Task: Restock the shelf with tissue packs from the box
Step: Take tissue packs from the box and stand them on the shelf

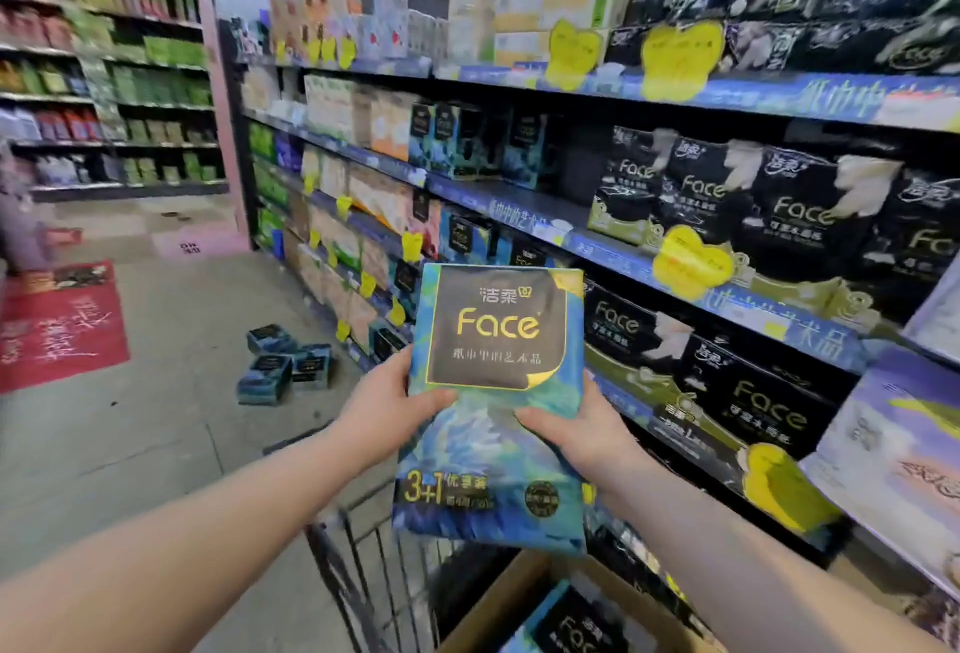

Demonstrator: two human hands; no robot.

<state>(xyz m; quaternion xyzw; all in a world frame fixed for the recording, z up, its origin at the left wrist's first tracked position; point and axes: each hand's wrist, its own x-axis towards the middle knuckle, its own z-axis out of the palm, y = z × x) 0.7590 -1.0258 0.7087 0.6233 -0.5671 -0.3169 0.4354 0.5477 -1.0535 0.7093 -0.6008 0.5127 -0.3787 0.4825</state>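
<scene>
The fingers of the left hand and of the right hand curl round the middle of a blue tissue pack, thumbs on its front, holding it upright in the air. It is above a cardboard box in a wire cart, just beside the shelf. A few loose packs lie on the floor further down the aisle.
</scene>
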